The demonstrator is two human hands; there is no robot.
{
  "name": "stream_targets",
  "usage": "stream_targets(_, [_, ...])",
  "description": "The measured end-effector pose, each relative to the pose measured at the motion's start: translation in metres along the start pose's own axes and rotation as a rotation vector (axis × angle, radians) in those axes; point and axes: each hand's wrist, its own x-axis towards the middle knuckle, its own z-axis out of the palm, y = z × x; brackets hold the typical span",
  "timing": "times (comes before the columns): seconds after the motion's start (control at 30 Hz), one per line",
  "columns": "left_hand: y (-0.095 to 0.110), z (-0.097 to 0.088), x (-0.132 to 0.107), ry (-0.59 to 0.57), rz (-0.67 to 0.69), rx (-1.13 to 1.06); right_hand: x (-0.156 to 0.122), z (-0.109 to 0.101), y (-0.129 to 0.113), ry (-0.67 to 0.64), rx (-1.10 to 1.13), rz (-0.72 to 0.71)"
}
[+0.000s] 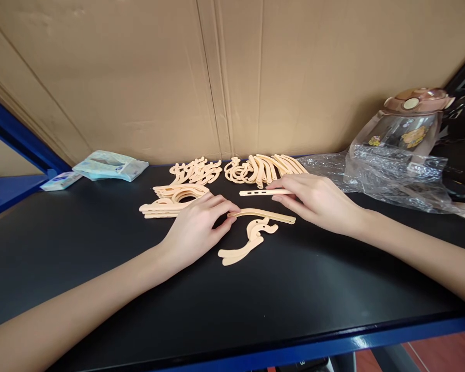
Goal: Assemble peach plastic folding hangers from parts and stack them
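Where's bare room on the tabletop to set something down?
Free: black tabletop between loose curved cream pieces and blue metal front edge; also left of stacked flat cream parts. Crowded: rear, from piled cream pieces rightward to crumpled clear plastic bag.

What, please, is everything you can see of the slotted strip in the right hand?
The slotted strip is slim, pale peach and plastic-looking, with dark slots along its edge. Roughly level, it is pinched between thumb and fingers of the right hand, beyond the curved strip; its right end is hidden. Whether it touches the table is unclear.
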Motion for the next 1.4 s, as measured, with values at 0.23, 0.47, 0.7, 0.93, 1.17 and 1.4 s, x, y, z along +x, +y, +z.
stream_targets(0.23, [-0.001,0.001,0.0,-0.005,0.003,-0.001,0.002,-0.011,-0.007,0.171,-0.237,0.026])
stream_targets(0.47, [0.0,-0.001,0.0,-0.013,-0.002,-0.007,0.002,-0.009,-0.009,0.064,0.28,0.091])
stream_targets(0.7, [0.001,0.0,0.0,-0.004,-0.006,-0.018,0.008,0.0,-0.004,0.02,1.187,0.485])
stream_targets(0.93, [0.0,0.0,0.0,-0.006,0.003,-0.014,0.007,-0.001,0.007,-0.121,1.295,0.534])
stream_targets(1.17, [0.002,0.001,-0.001,0.013,-0.065,-0.048,0.007,-0.001,0.006,-0.155,1.253,0.488])
stream_targets(1.4, [0.0,0.003,-0.003,0.017,-0.095,-0.059,0.004,0.01,0.009,-0.164,0.968,0.43])
